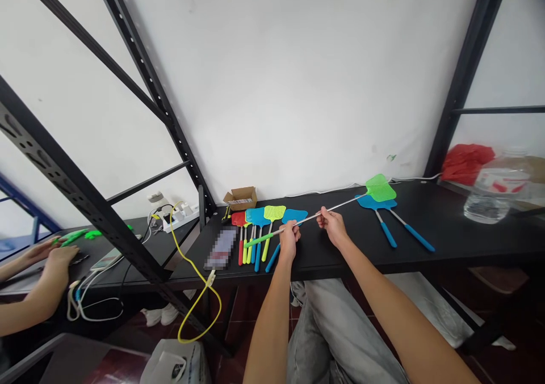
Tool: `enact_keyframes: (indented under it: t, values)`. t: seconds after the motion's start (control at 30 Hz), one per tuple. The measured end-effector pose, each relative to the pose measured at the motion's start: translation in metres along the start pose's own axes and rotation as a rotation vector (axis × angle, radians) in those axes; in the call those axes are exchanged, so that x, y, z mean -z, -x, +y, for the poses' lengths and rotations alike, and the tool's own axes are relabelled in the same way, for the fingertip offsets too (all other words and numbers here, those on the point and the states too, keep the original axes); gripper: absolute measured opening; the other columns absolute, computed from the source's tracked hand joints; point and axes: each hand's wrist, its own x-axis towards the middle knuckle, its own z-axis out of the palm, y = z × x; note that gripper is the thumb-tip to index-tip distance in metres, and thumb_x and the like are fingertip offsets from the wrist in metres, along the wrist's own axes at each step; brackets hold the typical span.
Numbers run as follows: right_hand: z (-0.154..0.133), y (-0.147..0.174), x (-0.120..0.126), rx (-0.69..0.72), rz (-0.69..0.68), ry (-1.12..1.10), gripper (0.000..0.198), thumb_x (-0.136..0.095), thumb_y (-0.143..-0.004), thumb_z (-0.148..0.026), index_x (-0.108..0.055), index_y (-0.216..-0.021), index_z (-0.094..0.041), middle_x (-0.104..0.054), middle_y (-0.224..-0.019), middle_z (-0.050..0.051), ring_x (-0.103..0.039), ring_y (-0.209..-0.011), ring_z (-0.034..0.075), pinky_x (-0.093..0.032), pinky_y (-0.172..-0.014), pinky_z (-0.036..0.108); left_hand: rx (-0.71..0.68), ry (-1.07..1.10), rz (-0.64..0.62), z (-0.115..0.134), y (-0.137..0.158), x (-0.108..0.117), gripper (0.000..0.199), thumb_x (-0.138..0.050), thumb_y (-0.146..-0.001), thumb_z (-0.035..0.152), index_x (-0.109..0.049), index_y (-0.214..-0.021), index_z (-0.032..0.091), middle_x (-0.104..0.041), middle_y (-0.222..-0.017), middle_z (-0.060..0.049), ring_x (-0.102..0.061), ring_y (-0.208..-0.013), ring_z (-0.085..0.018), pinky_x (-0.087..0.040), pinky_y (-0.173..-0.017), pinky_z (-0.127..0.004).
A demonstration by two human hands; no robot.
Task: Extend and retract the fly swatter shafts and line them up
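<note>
Grey trousers fill the lower centre, below the near edge of the black table. White bag, lower left: dark mark on its face; not legible. Both bare forearms extend forward over the table edge and converge toward the centre.

Left hand: fingers closed around the metal shaft of the green fly swatter, just beyond its green handle. Right hand: thumb and fingers closed on the same shaft, farther toward the head. The swatter is held slantwise above the table, handle to the left, head to the right over two blue fly swatters. Contact between the heads cannot be determined. Handles of the blue pair point toward the near right.

Left of the hands, a row of red, yellow and blue fly swatters lies with handles toward the near edge. Beside it, the phone shows a pixelated, unreadable surface; a yellow cable runs from its lower end.

Clear bottle, right: red-and-white label, text blurred; contents cannot be confirmed. Crumpled red bag: behind the bottle, contents hidden. Open cardboard box: near the wall; print too small to read.
</note>
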Motion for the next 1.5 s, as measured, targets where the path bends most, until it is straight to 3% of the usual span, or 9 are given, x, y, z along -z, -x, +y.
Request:
enact_keyframes:
  t: [0.2,0.43,0.63,0.77,0.93,1.13,1.3,1.5]
  values:
    - [-0.001,-0.004,0.007,0.063,0.147,0.046,0.052,-0.070,-0.067,-0.070,-0.065,-0.065,-0.018,-0.057,-0.057,0.003,-0.051,-0.049,0.014,-0.037,-0.044,0.028,0.022,-0.006,0.014,0.004,0.009,0.007,0.041,-0.055,-0.078,0.034,-0.028,-0.052,0.020,-0.026,-0.047,0.007,-0.025,-0.039,-0.004,-0.029,-0.047,-0.023]
    - [-0.011,-0.013,0.011,0.123,0.152,0.090,0.051,-0.069,-0.070,-0.069,-0.064,-0.066,-0.018,-0.055,-0.057,0.002,-0.049,-0.049,0.013,-0.036,-0.043,0.027,0.031,0.066,0.005,0.015,0.016,0.016,0.039,-0.057,-0.078,0.034,-0.028,-0.055,0.021,-0.028,-0.048,0.008,-0.024,-0.038,-0.004,-0.028,-0.046,-0.024]
    - [-0.035,-0.020,0.034,0.147,0.240,0.056,0.051,-0.071,-0.068,-0.068,-0.064,-0.066,-0.018,-0.052,-0.056,0.001,-0.048,-0.049,0.012,-0.036,-0.042,0.027,0.039,0.151,0.051,0.026,0.017,0.036,0.035,-0.056,-0.078,0.034,-0.031,-0.058,0.022,-0.027,-0.046,0.010,-0.022,-0.036,-0.004,-0.028,-0.045,-0.023]
    - [-0.040,-0.011,0.042,0.132,0.208,0.083,0.051,-0.071,-0.068,-0.069,-0.065,-0.068,-0.018,-0.054,-0.058,0.002,-0.050,-0.049,0.012,-0.036,-0.042,0.027,0.033,0.181,0.052,0.029,0.019,0.044,0.034,-0.057,-0.079,0.036,-0.032,-0.059,0.022,-0.027,-0.046,0.010,-0.023,-0.036,-0.005,-0.029,-0.046,-0.024]
    - [-0.032,0.016,0.045,0.054,0.088,0.130,0.049,-0.071,-0.071,-0.066,-0.067,-0.070,-0.017,-0.057,-0.060,0.003,-0.050,-0.049,0.012,-0.034,-0.043,0.027,-0.028,0.224,0.100,0.028,0.021,0.046,0.047,-0.049,-0.086,0.049,-0.027,-0.053,0.023,-0.023,-0.045,0.008,-0.022,-0.037,-0.006,-0.030,-0.046,-0.025]
    - [-0.031,0.033,0.050,0.022,-0.038,0.213,0.048,-0.069,-0.075,-0.063,-0.068,-0.068,-0.015,-0.060,-0.062,0.005,-0.051,-0.051,0.013,-0.035,-0.046,0.027,-0.057,0.134,0.056,0.029,0.021,0.045,0.055,-0.046,-0.089,0.054,-0.031,-0.047,0.021,-0.022,-0.044,0.006,-0.023,-0.038,-0.007,-0.030,-0.046,-0.024]
    - [-0.032,0.027,0.051,0.075,0.130,0.069,0.048,-0.070,-0.072,-0.065,-0.064,-0.064,-0.018,-0.053,-0.054,0.001,-0.046,-0.046,0.012,-0.033,-0.043,0.028,-0.050,0.231,0.139,0.031,0.021,0.045,0.053,-0.038,-0.091,0.049,-0.031,-0.047,0.022,-0.023,-0.044,0.005,-0.025,-0.038,-0.008,-0.031,-0.045,-0.024]
    - [-0.033,0.024,0.059,0.146,0.256,0.073,0.049,-0.068,-0.073,-0.065,-0.060,-0.060,-0.019,-0.051,-0.054,0.001,-0.045,-0.046,0.011,-0.031,-0.041,0.026,-0.120,0.231,0.236,0.026,0.015,0.048,0.044,-0.045,-0.087,0.038,-0.028,-0.050,0.022,-0.024,-0.045,0.006,-0.023,-0.037,-0.008,-0.030,-0.043,-0.024]
